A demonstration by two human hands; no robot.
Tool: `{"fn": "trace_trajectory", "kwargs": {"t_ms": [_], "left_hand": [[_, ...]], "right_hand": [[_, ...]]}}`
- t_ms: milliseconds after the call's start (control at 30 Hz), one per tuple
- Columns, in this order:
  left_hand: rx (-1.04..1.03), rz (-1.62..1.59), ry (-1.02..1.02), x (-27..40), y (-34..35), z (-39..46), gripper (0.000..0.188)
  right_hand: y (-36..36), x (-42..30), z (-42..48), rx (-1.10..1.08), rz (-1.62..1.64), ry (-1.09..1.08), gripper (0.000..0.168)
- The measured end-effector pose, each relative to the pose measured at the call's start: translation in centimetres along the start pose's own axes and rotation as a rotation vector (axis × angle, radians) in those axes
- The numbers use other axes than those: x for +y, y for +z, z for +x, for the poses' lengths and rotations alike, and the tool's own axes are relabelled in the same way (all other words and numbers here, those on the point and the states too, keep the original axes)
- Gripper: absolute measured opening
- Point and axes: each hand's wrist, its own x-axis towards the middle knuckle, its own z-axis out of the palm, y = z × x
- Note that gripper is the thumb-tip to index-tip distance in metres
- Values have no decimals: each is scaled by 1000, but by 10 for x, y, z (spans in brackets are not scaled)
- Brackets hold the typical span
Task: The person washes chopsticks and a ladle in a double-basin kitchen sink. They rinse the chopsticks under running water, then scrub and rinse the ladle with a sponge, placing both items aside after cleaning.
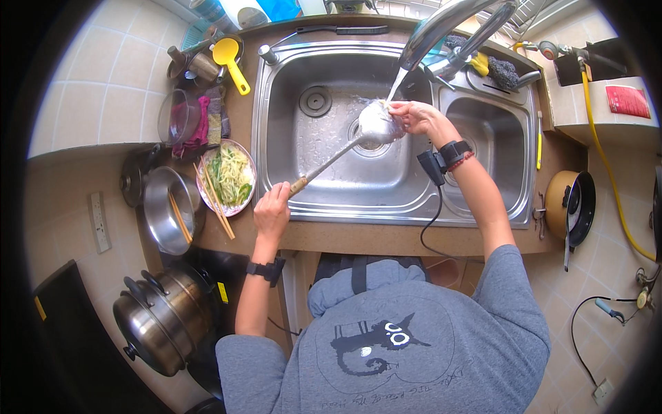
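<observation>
My left hand (273, 209) is closed around the wooden end of a long-handled metal wok turner (339, 153), at the sink's front left rim. The turner slants up and right over the large basin of a stainless steel sink (331, 181), its wide head over the right drain. Water (397, 84) runs from the chrome faucet (414, 54) onto the head, which glares white. My right hand (416, 116) has its fingertips pinched at the head's far right edge. Whether anything small lies between those fingers is hidden by the splash and glare.
On the left stand a plate of shredded vegetables (243, 204) with chopsticks (217, 202), a steel bowl (168, 217) and a yellow ladle (227, 52). A knife (341, 30) lies behind the sink. A pan (561, 207) sits right. A cable (439, 207) hangs from my right wrist.
</observation>
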Motion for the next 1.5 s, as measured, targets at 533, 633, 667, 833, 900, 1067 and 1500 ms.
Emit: {"fn": "trace_trajectory", "kwargs": {"t_ms": [533,633,667,833,900,1067,1500], "left_hand": [[-23,-144,-68,-3,8,-15,31],[-24,-154,-65,-2,7,-16,31],[-22,-155,-63,-2,6,-15,31],[-42,-147,-98,-4,1,-20,31],[-49,-142,-119,-8,2,-25,31],[-33,-151,-114,-10,0,-29,31],[-103,-224,-108,-11,-2,-23,29]], "right_hand": [[3,9,3,-220,104,-166,22],[4,11,6,-142,136,-126,28],[5,12,9,-89,149,-89,31],[11,14,12,-141,178,-110,35],[14,11,5,-292,174,-134,34],[17,13,-3,-272,78,-171,32],[10,12,-3,-257,20,-156,32]]}}
